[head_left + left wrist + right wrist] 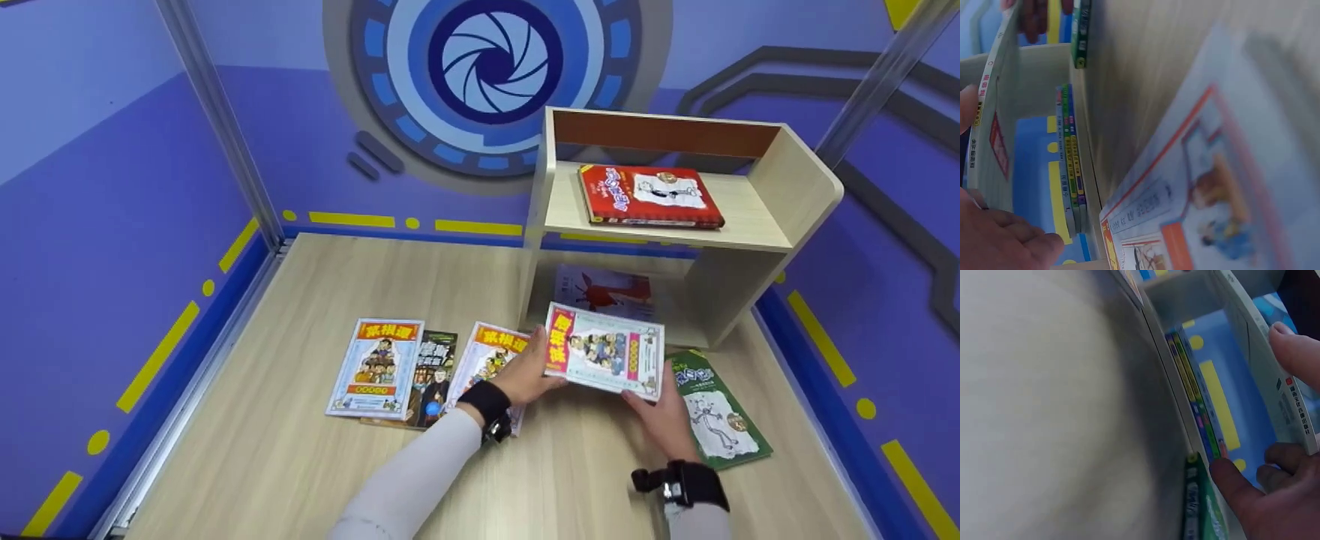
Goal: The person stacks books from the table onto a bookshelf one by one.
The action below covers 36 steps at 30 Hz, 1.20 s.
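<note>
Both hands hold one comic book (606, 352) with a pale green and pink cover, raised in front of the small wooden shelf (750, 315). My left hand (525, 369) pinches its left end, thumb on the cover. On the right end, my right hand (664, 416) grips the lower corner; its thumb (1297, 354) lies on one face and its fingers are under the other. The book's spine (981, 101) shows in the left wrist view. Several thin books (1069, 152) lie stacked on the shelf's lower level, behind the held book.
A red book (652, 196) lies on the upper shelf. Left on the table are a blue comic (376, 367), a dark book (436, 379) partly under it, and another comic (484, 352) behind my left wrist. A green book (720, 416) lies beside my right hand, near the shelf's front.
</note>
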Each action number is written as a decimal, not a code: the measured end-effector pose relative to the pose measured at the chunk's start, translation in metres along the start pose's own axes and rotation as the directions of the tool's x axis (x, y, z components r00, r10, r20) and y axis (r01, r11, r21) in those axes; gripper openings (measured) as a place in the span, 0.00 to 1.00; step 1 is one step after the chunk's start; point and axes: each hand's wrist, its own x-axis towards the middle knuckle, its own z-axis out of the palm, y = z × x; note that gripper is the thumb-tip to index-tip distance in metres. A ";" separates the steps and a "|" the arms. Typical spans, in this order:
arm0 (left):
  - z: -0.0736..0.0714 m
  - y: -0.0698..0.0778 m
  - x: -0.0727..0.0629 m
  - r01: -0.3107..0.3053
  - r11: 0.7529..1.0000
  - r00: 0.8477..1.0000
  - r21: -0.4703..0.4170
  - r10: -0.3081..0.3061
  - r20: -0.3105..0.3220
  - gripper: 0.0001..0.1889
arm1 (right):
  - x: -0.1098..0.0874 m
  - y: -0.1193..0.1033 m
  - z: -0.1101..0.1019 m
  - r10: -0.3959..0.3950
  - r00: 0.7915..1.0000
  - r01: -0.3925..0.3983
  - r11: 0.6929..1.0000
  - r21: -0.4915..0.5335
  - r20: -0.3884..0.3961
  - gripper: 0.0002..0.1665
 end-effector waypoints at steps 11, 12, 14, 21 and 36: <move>-0.016 0.016 0.080 0.033 0.999 0.985 0.021 -0.029 -0.168 0.47 | 0.083 -0.010 -0.017 0.003 0.998 -0.017 0.980 -0.200 -0.070 0.60; -0.018 0.017 0.087 0.035 0.999 0.984 0.014 -0.032 -0.173 0.45 | 0.090 -0.012 -0.020 -0.006 0.998 -0.009 0.977 -0.211 -0.070 0.58; -0.022 0.020 0.098 0.032 0.999 0.985 0.007 -0.031 -0.171 0.42 | 0.102 -0.017 -0.026 -0.030 0.997 0.011 0.971 -0.239 -0.075 0.56; -0.040 0.031 0.128 0.073 0.989 0.990 0.131 -0.056 -0.130 0.40 | 0.129 -0.034 -0.042 -0.052 0.994 0.013 0.926 -0.378 -0.093 0.54; -0.045 0.033 0.104 0.060 0.982 0.996 0.179 -0.047 -0.072 0.41 | 0.095 -0.020 -0.029 -0.044 0.968 -0.041 0.943 -0.329 -0.245 0.44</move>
